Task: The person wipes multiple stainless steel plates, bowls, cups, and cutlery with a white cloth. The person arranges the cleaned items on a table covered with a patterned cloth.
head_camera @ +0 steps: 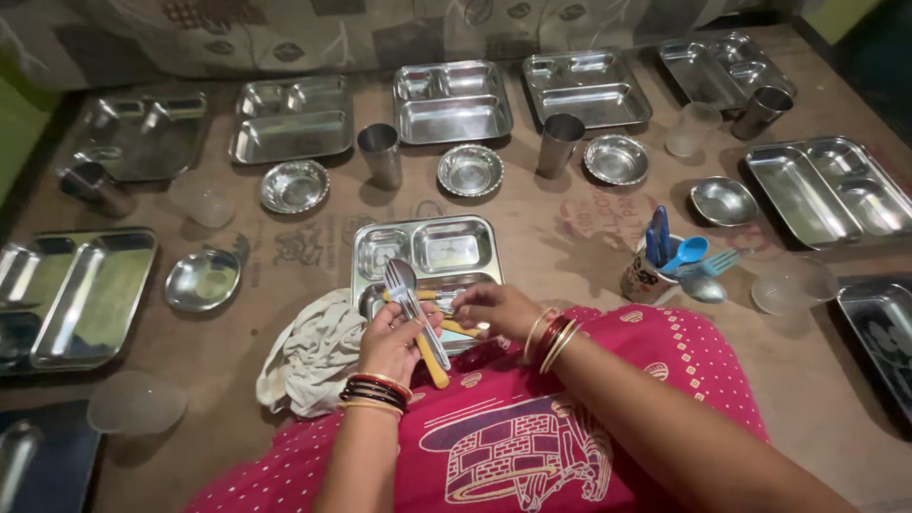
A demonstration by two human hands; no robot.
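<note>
Yellow-handled cutlery [418, 313] in left hand [391, 340]

Brown table [532, 237] — steel trays [452, 100], bowls [469, 170], tumblers [380, 155].

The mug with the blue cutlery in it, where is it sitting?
The mug stands on the floor to the right of the person's right hand, just right of the middle steel tray, with a small steel bowl beyond it.

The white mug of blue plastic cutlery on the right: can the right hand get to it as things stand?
Probably yes. The white mug of blue plastic cutlery stands just beyond the right hand, with only bare brown mat between them, though the hand is touching cutlery at the steel compartment tray.
</note>
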